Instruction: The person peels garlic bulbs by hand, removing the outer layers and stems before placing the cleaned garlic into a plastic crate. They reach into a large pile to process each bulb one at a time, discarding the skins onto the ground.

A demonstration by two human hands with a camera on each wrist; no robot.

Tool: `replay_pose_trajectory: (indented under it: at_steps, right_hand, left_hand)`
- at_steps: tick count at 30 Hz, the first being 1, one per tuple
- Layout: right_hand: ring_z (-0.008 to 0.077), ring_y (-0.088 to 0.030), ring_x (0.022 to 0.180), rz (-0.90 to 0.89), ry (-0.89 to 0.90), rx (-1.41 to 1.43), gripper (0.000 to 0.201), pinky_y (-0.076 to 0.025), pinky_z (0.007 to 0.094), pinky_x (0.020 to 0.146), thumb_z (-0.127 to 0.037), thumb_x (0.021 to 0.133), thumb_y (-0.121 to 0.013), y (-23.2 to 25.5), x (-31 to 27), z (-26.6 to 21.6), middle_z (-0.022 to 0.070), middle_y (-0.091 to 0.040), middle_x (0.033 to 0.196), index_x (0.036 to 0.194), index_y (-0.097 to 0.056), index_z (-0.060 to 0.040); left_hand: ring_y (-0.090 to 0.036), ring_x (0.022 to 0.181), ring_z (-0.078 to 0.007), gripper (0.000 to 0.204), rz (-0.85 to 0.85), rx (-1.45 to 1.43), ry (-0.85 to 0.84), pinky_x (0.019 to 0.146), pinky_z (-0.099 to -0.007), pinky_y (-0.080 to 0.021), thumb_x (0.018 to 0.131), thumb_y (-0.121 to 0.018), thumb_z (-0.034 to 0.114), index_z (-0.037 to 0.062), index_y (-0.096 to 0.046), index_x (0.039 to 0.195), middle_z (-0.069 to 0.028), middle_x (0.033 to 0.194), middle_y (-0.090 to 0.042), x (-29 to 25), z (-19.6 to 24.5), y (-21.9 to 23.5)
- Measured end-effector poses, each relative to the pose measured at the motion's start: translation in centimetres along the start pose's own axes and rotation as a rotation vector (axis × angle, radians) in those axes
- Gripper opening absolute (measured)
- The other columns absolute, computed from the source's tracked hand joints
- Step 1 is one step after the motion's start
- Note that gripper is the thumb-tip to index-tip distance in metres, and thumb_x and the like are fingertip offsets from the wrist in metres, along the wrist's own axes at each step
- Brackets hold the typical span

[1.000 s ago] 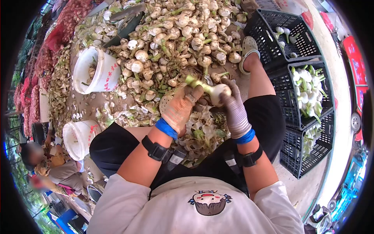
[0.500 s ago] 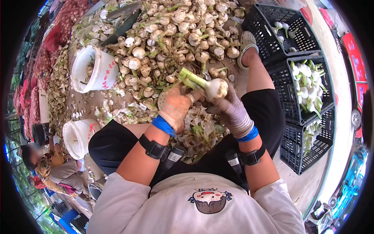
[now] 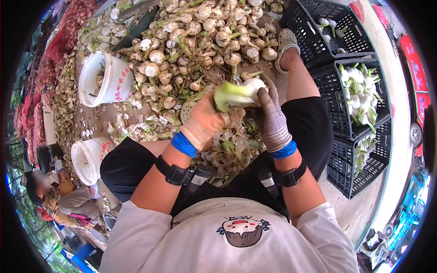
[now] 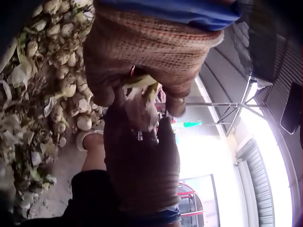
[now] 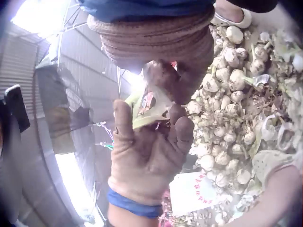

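A garlic bulb (image 3: 253,86), white with a thick green stem (image 3: 227,96), is held between both gloved hands, its stem pointing left. My right hand (image 3: 274,120) grips the bulb end, thumb on its near side. On the stem side, my left hand (image 3: 207,120) holds with curled fingers, partly hidden by the stem. In the right wrist view a pale, thin flap of garlic skin (image 5: 161,106) spans the gap between the two hands. Both gloves are knitted and dirty, with blue bands at the wrists.
A large heap of unpeeled garlic (image 3: 200,41) lies ahead. Peeled skins (image 3: 234,152) pile between the legs. Two white buckets (image 3: 120,84) stand at the left. At the right are stacked black crates (image 3: 339,102) with white garlic inside. Another person (image 3: 75,200) sits at far left.
The garlic bulb has turned in the hands, its stem swinging from up-left to a lower, leftward tilt. The right hand has shifted from beneath the bulb to its right side.
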State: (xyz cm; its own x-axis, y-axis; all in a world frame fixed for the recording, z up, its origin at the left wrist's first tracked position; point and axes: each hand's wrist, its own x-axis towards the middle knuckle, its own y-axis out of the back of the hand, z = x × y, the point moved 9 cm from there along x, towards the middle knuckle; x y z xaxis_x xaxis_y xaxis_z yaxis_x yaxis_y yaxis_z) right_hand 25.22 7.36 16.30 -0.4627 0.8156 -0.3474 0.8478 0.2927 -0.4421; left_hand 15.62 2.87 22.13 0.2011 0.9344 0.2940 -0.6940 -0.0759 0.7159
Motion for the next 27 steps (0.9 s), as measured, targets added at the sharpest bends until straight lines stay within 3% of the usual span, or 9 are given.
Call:
replay_pose_trajectory:
  at_steps: [3, 7, 10, 15, 18, 19, 22, 24, 27]
  right_hand:
    - [0.0211, -0.046, 0.111, 0.039, 0.158, -0.116, 0.055, -0.046, 0.0325, 0.086, -0.024, 0.090, -0.048, -1.0, -0.7, -0.7, 0.0111, -0.036, 0.131, 0.137, -0.023, -0.0099]
    - [0.0205, -0.047, 0.110, 0.057, 0.579, -0.665, 0.057, -0.045, 0.0327, 0.089, -0.009, 0.084, -0.057, -0.8, -1.5, -1.2, 0.0156, -0.042, 0.122, 0.132, -0.028, -0.0034]
    - [0.0199, -0.046, 0.110, 0.047, 0.543, -0.493, 0.056, -0.042, 0.0321, 0.091, -0.010, 0.081, -0.060, -0.9, -1.8, -1.4, 0.0148, -0.045, 0.118, 0.128, -0.031, -0.0016]
    - [0.0114, -0.053, 0.055, 0.248, 0.114, -0.220, 0.036, -0.040, 0.0223, 0.040, -0.019, 0.089, -0.050, 0.1, -1.6, -1.1, 0.0094, -0.056, 0.090, 0.121, -0.038, -0.0062]
    - [0.0126, -0.051, 0.048, 0.120, 0.121, -0.392, 0.033, -0.040, 0.0246, 0.038, -0.028, 0.092, -0.045, 1.7, -0.8, 0.5, 0.0086, -0.056, 0.079, 0.117, -0.042, -0.0078]
    - [0.0142, -0.051, 0.044, 0.233, -0.199, -0.170, 0.035, -0.039, 0.0253, 0.036, -0.037, 0.093, -0.039, 2.5, -0.7, 2.6, 0.0080, -0.056, 0.072, 0.114, -0.045, -0.0090]
    - [0.0149, -0.054, 0.048, 0.181, -0.236, 0.055, 0.039, -0.041, 0.0254, 0.037, -0.039, 0.093, -0.038, 2.1, -0.2, 4.0, 0.0089, -0.057, 0.077, 0.117, -0.043, -0.0087]
    - [0.0150, -0.056, 0.054, 0.120, -0.090, 0.107, 0.039, -0.043, 0.0248, 0.042, -0.035, 0.092, -0.045, 1.2, 0.2, 2.7, 0.0090, -0.057, 0.082, 0.119, -0.040, -0.0090]
    - [0.0115, -0.053, 0.058, 0.167, 0.393, -0.437, 0.048, -0.044, 0.0227, 0.052, -0.026, 0.083, -0.063, 1.3, 0.4, -0.3, 0.0070, -0.057, 0.083, 0.120, -0.038, -0.0070]
  left_hand:
    - [-0.060, 0.087, -0.0311, 0.043, 0.129, -0.475, 0.320, 0.078, -0.0372, -0.048, 0.064, -0.057, 0.000, 0.0073, -0.052, 0.106, -0.0117, 0.095, -0.061, -0.9, -4.1, -1.1]
    - [-0.062, 0.078, -0.0318, 0.044, 0.103, -0.426, 0.389, 0.071, -0.0374, -0.050, 0.061, -0.059, -0.001, 0.0073, -0.052, 0.103, -0.0119, 0.081, -0.062, -1.8, -4.1, -0.8]
    - [-0.058, 0.082, -0.0139, 0.027, 0.072, -0.629, 0.624, 0.073, -0.0283, -0.044, 0.078, -0.068, 0.015, -0.0009, -0.060, 0.099, -0.0061, 0.091, -0.065, -3.2, -7.7, -3.1]
    - [-0.060, 0.081, -0.0158, 0.025, 0.124, -0.548, 0.570, 0.073, -0.0292, -0.046, 0.078, -0.066, 0.011, -0.0016, -0.058, 0.099, -0.0067, 0.091, -0.065, -2.9, -6.6, -2.4]
    - [-0.062, 0.084, -0.0184, 0.026, 0.047, -0.318, 0.356, 0.073, -0.0302, -0.047, 0.079, -0.065, 0.013, -0.0016, -0.057, 0.099, -0.0083, 0.094, -0.066, -2.2, -4.5, -2.0]
    - [-0.062, 0.083, -0.0185, 0.026, 0.073, -0.424, 0.334, 0.073, -0.0299, -0.047, 0.079, -0.066, 0.012, -0.0015, -0.057, 0.100, -0.0080, 0.094, -0.065, -2.1, -4.0, -1.9]
    - [-0.060, 0.089, -0.0223, 0.038, 0.019, -0.340, 0.327, 0.080, -0.0340, -0.045, 0.071, -0.062, 0.011, 0.0046, -0.055, 0.107, -0.0075, 0.097, -0.064, -1.7, -3.5, -1.6]
    - [-0.059, 0.094, -0.0260, 0.052, -0.061, -0.145, 0.338, 0.087, -0.0384, -0.042, 0.063, -0.059, 0.010, 0.0104, -0.052, 0.114, -0.0073, 0.100, -0.062, -1.7, -3.8, -2.0]
    - [-0.055, 0.075, -0.0114, 0.026, 0.128, -0.333, 0.371, 0.068, -0.0267, -0.046, 0.079, -0.070, 0.015, 0.0004, -0.058, 0.096, -0.0037, 0.087, -0.064, -2.7, -4.8, -1.8]
